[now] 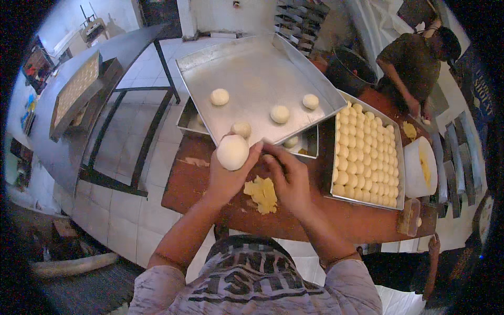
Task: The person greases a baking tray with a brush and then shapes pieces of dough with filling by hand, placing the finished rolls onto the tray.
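Near the front corner of a metal tray (pixel 252 58), my left hand (pixel 226 181) is closed around a large pale dough ball (pixel 232 153). Just to its right, my right hand (pixel 290 181) has its fingers curled in, with the fingertips close to my left thumb. What those fingers pinch, if anything, is hidden. Several smaller dough balls (pixel 280 114) sit spaced apart on the tray. A flattened yellow heap of crumbly paste (pixel 261 195) lies on the brown table (pixel 184 181) between my forearms.
Another tray (pixel 314 149) shows beneath the upper one. To the right are a tray packed with small yellow balls (pixel 366 157), a white tub (pixel 420 170) and a clear plastic container (pixel 408 218). Another person (pixel 415 63) works at the far right. A dark metal frame (pixel 139 136) stands left.
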Motion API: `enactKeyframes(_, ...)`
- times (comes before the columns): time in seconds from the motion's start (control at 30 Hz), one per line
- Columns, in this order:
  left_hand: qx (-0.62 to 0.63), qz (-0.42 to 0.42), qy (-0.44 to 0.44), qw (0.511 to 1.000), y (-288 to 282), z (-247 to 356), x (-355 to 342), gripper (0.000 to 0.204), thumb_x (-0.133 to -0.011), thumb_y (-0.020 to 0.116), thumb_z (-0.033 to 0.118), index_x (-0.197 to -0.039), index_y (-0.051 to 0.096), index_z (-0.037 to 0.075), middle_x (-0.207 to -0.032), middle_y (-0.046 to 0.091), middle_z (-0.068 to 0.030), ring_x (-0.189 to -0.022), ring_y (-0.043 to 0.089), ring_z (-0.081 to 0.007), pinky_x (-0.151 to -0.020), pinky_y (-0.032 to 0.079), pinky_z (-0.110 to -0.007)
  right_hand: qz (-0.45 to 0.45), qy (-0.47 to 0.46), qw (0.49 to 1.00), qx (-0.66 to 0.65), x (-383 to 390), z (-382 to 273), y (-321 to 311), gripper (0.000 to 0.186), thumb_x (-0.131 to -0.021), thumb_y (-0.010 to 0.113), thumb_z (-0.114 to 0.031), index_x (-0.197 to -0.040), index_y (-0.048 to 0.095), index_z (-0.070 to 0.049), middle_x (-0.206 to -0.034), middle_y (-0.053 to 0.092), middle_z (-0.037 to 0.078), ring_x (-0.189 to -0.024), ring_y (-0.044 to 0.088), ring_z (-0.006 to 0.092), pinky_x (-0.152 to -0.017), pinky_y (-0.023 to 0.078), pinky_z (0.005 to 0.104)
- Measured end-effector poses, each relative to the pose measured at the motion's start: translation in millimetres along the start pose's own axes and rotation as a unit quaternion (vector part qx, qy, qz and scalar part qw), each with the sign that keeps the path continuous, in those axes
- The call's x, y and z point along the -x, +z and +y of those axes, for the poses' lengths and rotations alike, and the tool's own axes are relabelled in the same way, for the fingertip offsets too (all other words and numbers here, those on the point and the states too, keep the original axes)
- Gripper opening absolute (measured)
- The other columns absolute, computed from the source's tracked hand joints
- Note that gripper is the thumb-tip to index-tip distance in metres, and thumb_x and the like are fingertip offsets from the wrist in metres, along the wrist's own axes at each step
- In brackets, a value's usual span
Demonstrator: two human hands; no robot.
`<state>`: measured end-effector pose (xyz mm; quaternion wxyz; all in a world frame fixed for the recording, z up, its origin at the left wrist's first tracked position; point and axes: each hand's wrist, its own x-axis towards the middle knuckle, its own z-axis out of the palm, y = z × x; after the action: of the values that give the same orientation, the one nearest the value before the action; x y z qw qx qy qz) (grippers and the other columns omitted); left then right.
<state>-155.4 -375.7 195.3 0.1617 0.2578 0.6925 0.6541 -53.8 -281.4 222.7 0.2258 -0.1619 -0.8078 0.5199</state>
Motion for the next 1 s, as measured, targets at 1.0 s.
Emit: enactKeyframes(1.0, -0.534, -0.237, 0.203, 0.786, 73.5, -65.5, -255.7, 0.064, -0.075, 0.050, 0.015, -0.136, 0.033, 0.003, -0.142, 0.030, -0.0159, -0.130, 0.031, -0.0316, -0.104, 0.031, -0.043, -0.187, -0.034, 0.973, 0.134, 100.2, 77.0, -38.0, 0.024, -0.083, 0.061, -0.014, -0.107, 0.062, -0.008, -0.095, 0.063, 0.011, -0.087, 0.060, 0.0292, -0.080, 0.048, 0.0393)
